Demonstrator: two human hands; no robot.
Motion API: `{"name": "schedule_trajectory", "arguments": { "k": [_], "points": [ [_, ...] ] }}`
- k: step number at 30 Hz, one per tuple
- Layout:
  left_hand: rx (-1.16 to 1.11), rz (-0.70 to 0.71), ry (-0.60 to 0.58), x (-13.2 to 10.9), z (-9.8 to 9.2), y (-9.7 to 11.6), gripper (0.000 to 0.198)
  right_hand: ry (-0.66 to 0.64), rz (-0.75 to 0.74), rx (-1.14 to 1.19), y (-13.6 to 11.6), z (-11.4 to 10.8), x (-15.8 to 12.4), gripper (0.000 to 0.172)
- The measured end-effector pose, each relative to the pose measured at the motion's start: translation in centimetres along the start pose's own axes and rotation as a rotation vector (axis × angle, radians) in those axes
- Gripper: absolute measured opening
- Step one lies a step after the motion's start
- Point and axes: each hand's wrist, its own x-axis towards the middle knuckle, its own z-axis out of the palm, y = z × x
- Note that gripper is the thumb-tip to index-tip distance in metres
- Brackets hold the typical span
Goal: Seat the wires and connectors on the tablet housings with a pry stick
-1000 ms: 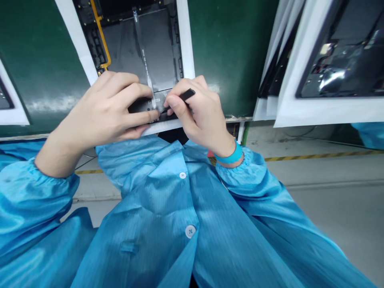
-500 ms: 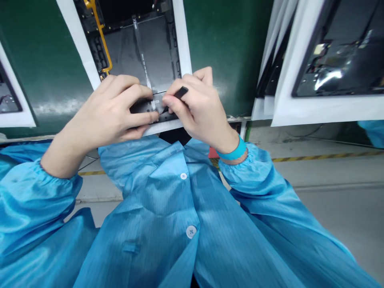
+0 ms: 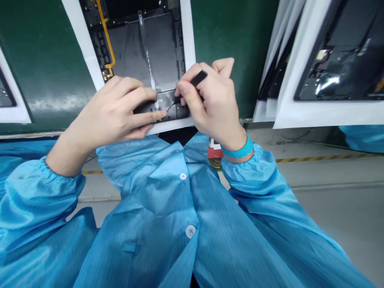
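Observation:
My right hand (image 3: 211, 100) pinches black tweezers (image 3: 198, 79) between thumb and fingers. Their thin pointed tip reaches down to the lower end of an opened tablet-like device (image 3: 159, 48), close to my left fingertip. Fingers apart, my left hand (image 3: 117, 110) rests over the device's lower left edge, with one finger stretched along its bottom part and nothing visibly held. A grey flat ribbon cable (image 3: 147, 52) runs down the middle of the device and ends near that finger. An orange flex cable (image 3: 108, 44) follows its left side. My left palm hides the lower left corner.
The device lies on white sheeting (image 3: 189, 36) over a green worktop (image 3: 223, 32). Another opened device (image 3: 342, 60) lies on white sheets at right, beside a leaning stack (image 3: 271, 68). Part of a further device (image 3: 4, 94) shows at left. The bench edge (image 3: 45, 135) runs close below.
My right hand has shifted right and slightly up, so more of the tweezers' thin tip shows. My left hand has moved slightly right, its stretched finger still on the device's lower part.

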Motion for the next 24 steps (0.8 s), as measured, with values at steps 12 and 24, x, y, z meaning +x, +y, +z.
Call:
{"name": "schedule_trajectory", "arguments": {
  "k": [12,24],
  "points": [
    [0.057,0.085,-0.051,0.0,-0.3,-0.3,0.053,0.043,0.083,-0.009,-0.6,-0.2,-0.5,0.039],
    [0.167,0.149,0.001,-0.5,0.3,-0.5,0.052,0.140,0.085,0.102,0.4,-1.2,-1.2,0.054]
  ]
}}
